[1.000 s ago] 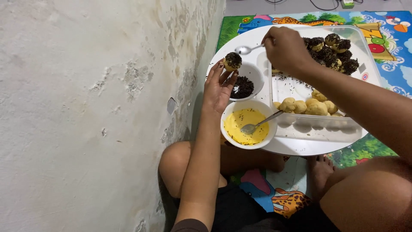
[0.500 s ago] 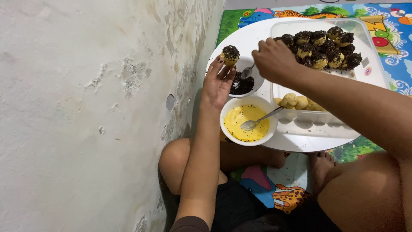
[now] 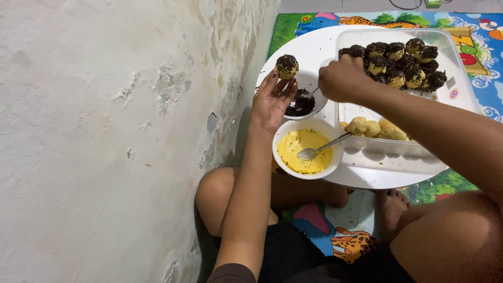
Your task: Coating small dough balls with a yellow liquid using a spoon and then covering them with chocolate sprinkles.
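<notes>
Chocolate-sprinkled pastry ball [image 3: 286, 66], likely light, soft and crumbly, is sitting pinched on left hand [image 3: 271, 100] fingertips above the sprinkle bowl [image 3: 303, 99], where right hand [image 3: 343, 79] is gripping a spoon [image 3: 309, 96].

The right hand [image 3: 343, 78] hides its spoon's handle; the sprinkle bowl [image 3: 306, 97] seems half-covered.

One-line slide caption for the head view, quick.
Left hand lifts a sprinkle-coated ball while right hand spoons from the sprinkle bowl.
</notes>
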